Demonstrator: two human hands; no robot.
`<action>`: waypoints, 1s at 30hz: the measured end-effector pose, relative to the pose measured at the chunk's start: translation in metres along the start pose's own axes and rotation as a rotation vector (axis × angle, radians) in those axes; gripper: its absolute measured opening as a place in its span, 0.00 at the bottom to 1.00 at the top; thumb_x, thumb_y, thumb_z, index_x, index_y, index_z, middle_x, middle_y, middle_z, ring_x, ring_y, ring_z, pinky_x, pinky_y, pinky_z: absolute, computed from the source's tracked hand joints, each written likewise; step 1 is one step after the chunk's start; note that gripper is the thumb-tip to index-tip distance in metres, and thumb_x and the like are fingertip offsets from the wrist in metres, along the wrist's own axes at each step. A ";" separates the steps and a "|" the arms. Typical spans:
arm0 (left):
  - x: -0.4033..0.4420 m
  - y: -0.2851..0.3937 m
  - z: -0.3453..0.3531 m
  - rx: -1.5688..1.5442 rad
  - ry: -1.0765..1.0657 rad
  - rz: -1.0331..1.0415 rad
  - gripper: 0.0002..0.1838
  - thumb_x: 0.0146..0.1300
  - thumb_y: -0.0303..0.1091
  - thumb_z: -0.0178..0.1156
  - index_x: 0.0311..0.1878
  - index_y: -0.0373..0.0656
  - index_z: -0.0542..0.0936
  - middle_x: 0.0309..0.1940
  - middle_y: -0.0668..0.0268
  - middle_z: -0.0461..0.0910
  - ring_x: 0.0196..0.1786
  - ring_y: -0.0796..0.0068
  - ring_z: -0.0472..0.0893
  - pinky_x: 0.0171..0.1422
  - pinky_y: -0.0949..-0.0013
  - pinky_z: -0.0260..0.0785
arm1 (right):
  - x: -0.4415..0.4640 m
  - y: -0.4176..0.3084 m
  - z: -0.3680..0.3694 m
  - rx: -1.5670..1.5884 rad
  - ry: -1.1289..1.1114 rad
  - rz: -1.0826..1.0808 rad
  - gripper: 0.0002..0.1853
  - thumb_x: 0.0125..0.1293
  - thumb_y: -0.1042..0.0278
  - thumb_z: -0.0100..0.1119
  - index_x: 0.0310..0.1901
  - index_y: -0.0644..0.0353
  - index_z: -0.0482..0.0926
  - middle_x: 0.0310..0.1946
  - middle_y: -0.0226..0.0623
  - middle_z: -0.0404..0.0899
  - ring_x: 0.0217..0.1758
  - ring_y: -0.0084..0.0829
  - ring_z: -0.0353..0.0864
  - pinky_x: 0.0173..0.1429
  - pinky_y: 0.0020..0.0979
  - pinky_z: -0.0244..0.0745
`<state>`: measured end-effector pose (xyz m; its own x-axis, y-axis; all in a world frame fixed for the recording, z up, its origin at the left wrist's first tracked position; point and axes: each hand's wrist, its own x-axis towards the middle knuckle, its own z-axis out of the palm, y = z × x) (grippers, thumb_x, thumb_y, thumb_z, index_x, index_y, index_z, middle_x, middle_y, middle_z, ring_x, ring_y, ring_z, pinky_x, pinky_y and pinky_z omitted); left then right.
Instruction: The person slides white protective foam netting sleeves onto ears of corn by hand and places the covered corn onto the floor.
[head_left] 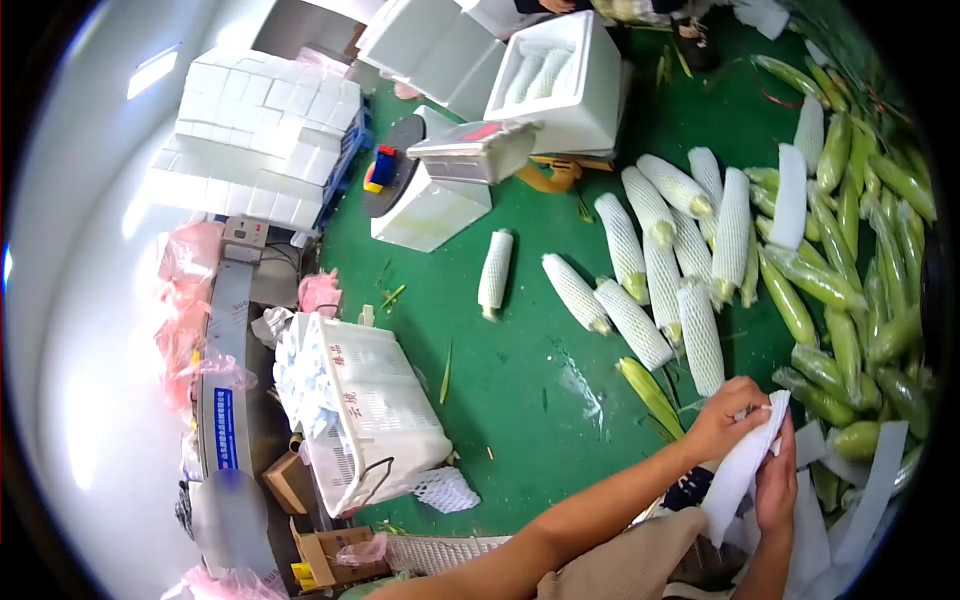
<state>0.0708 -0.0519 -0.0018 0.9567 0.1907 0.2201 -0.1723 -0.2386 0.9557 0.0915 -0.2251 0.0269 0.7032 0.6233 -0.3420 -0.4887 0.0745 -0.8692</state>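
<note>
My left hand (pixel 724 418) pinches the upper end of a white foam sleeve (pixel 742 470), which looks flattened and hangs toward my lap. Close beside it, my right hand (pixel 776 485) is closed on the sleeve's right edge; some of its fingers are hidden behind the foam. Just beyond my hands lie several long vegetables in white foam nets (pixel 702 335). To the right is a heap of long green vegetables (pixel 815 275) in clear film, resembling corn in husk. Flat white foam strips (pixel 873 490) lie on and near that heap.
A white plastic crate (pixel 385 420) with pale packing material stands at left on the green floor (pixel 500 390). Farther off are a scale (pixel 475 150) beside a foam box, an open foam box (pixel 555 95) holding netted pieces, and stacked white boxes (pixel 260 130). Another person's hand (pixel 557 6) shows at the top.
</note>
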 end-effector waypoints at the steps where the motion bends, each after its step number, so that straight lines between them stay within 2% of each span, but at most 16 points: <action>1: 0.004 0.000 -0.005 -0.034 -0.042 0.005 0.06 0.66 0.29 0.63 0.43 0.39 0.77 0.37 0.61 0.75 0.43 0.58 0.74 0.51 0.60 0.67 | 0.004 -0.007 -0.002 0.047 0.045 0.033 0.41 0.72 0.61 0.51 0.80 0.59 0.43 0.74 0.45 0.58 0.70 0.35 0.65 0.73 0.36 0.60; 5: 0.007 0.004 -0.017 -0.049 -0.215 0.004 0.05 0.70 0.29 0.59 0.42 0.39 0.72 0.39 0.59 0.72 0.45 0.56 0.72 0.53 0.60 0.65 | 0.018 -0.010 -0.011 -0.424 0.136 -0.046 0.26 0.60 0.68 0.68 0.61 0.61 0.74 0.48 0.39 0.74 0.45 0.33 0.72 0.49 0.36 0.71; 8: 0.009 0.001 -0.016 0.038 -0.190 -0.022 0.07 0.68 0.29 0.59 0.44 0.39 0.71 0.42 0.58 0.70 0.47 0.56 0.70 0.54 0.59 0.65 | 0.024 -0.023 -0.020 -1.112 0.214 -0.542 0.14 0.53 0.74 0.70 0.35 0.63 0.73 0.45 0.45 0.73 0.42 0.43 0.72 0.47 0.41 0.70; 11: 0.025 0.031 -0.024 0.409 -0.147 0.177 0.13 0.64 0.32 0.60 0.48 0.39 0.73 0.45 0.57 0.71 0.49 0.54 0.71 0.55 0.56 0.65 | 0.020 -0.040 -0.015 -0.929 0.140 -0.825 0.17 0.54 0.74 0.69 0.26 0.62 0.64 0.43 0.48 0.72 0.42 0.52 0.70 0.48 0.46 0.69; 12: 0.030 0.041 -0.026 0.574 -0.134 0.282 0.15 0.62 0.34 0.61 0.50 0.39 0.73 0.47 0.57 0.71 0.50 0.54 0.71 0.56 0.56 0.65 | 0.019 -0.051 -0.014 -0.824 0.078 -0.842 0.11 0.58 0.75 0.66 0.35 0.63 0.70 0.44 0.45 0.74 0.46 0.44 0.73 0.50 0.43 0.71; 15: 0.015 0.040 -0.018 0.647 -0.278 0.143 0.13 0.51 0.32 0.63 0.41 0.40 0.78 0.48 0.56 0.74 0.51 0.53 0.72 0.56 0.52 0.66 | 0.020 -0.046 0.018 0.310 0.586 -0.039 0.16 0.63 0.73 0.65 0.50 0.63 0.72 0.45 0.40 0.76 0.49 0.36 0.77 0.51 0.38 0.74; 16: 0.004 0.032 -0.013 0.529 -0.277 0.001 0.10 0.52 0.29 0.61 0.39 0.41 0.79 0.51 0.56 0.74 0.55 0.52 0.71 0.59 0.52 0.66 | 0.031 -0.032 -0.004 0.341 0.337 0.133 0.28 0.66 0.71 0.64 0.66 0.62 0.65 0.51 0.37 0.76 0.54 0.28 0.76 0.56 0.33 0.75; 17: -0.008 0.023 -0.008 0.406 -0.258 -0.140 0.08 0.52 0.27 0.60 0.37 0.42 0.80 0.54 0.55 0.75 0.59 0.50 0.71 0.62 0.51 0.65 | 0.038 -0.002 -0.016 0.452 0.128 0.095 0.30 0.69 0.63 0.63 0.69 0.58 0.66 0.58 0.37 0.75 0.58 0.29 0.76 0.62 0.34 0.73; 19: -0.023 0.015 -0.001 0.215 -0.123 -0.307 0.12 0.54 0.22 0.57 0.42 0.44 0.83 0.62 0.53 0.73 0.68 0.49 0.69 0.70 0.53 0.63 | 0.041 0.027 -0.011 0.820 0.150 0.071 0.27 0.73 0.58 0.57 0.71 0.54 0.65 0.63 0.34 0.74 0.63 0.31 0.75 0.67 0.36 0.71; 22: -0.033 0.020 -0.009 -0.063 -0.009 -0.281 0.21 0.62 0.28 0.55 0.60 0.44 0.79 0.70 0.53 0.67 0.75 0.56 0.63 0.79 0.59 0.53 | 0.048 0.037 -0.004 0.584 0.057 -0.015 0.22 0.76 0.58 0.52 0.68 0.52 0.67 0.64 0.36 0.74 0.66 0.34 0.74 0.70 0.38 0.70; 23: -0.042 0.006 -0.012 -0.365 -0.024 -0.415 0.29 0.70 0.38 0.53 0.73 0.41 0.67 0.74 0.58 0.63 0.76 0.65 0.61 0.81 0.62 0.48 | 0.051 0.045 -0.005 0.698 0.183 0.118 0.21 0.71 0.63 0.59 0.63 0.53 0.70 0.58 0.37 0.77 0.62 0.34 0.76 0.67 0.37 0.72; 24: -0.042 0.017 -0.016 -0.585 0.087 -0.698 0.34 0.72 0.46 0.55 0.75 0.41 0.60 0.73 0.64 0.62 0.76 0.69 0.59 0.80 0.61 0.51 | 0.054 0.061 0.001 0.265 0.368 -0.002 0.19 0.66 0.67 0.63 0.57 0.54 0.72 0.50 0.36 0.78 0.55 0.31 0.76 0.63 0.35 0.73; 25: -0.039 0.018 -0.015 -0.737 0.121 -0.738 0.35 0.72 0.55 0.55 0.73 0.40 0.63 0.71 0.64 0.66 0.72 0.68 0.65 0.78 0.61 0.53 | 0.053 0.058 0.010 0.039 0.397 -0.012 0.18 0.65 0.66 0.63 0.55 0.54 0.73 0.44 0.33 0.76 0.50 0.28 0.75 0.61 0.34 0.72; 26: -0.034 0.024 -0.010 -0.760 0.180 -0.712 0.36 0.71 0.57 0.56 0.71 0.40 0.66 0.66 0.63 0.72 0.69 0.67 0.69 0.77 0.58 0.56 | 0.052 0.063 0.013 0.318 0.390 -0.010 0.19 0.64 0.65 0.65 0.55 0.56 0.73 0.44 0.34 0.77 0.51 0.29 0.75 0.60 0.34 0.73; 28: -0.033 0.031 0.000 -1.000 0.356 -0.750 0.31 0.73 0.55 0.54 0.68 0.40 0.68 0.62 0.61 0.76 0.67 0.62 0.73 0.75 0.55 0.60 | 0.052 0.058 0.012 0.590 0.364 0.022 0.15 0.68 0.63 0.60 0.53 0.58 0.74 0.46 0.34 0.77 0.50 0.29 0.77 0.60 0.33 0.73; 30: -0.031 0.035 0.009 -1.098 0.512 -0.825 0.25 0.76 0.51 0.52 0.63 0.39 0.72 0.59 0.62 0.79 0.63 0.64 0.76 0.71 0.57 0.64 | 0.057 0.069 0.012 0.438 0.405 -0.127 0.11 0.70 0.69 0.56 0.52 0.57 0.75 0.42 0.30 0.79 0.44 0.28 0.80 0.53 0.33 0.77</action>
<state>0.0371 -0.0745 0.0231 0.7248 0.2767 -0.6310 0.0583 0.8879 0.4564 0.0916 -0.1754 -0.0480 0.8682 0.2493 -0.4290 -0.4950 0.4958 -0.7136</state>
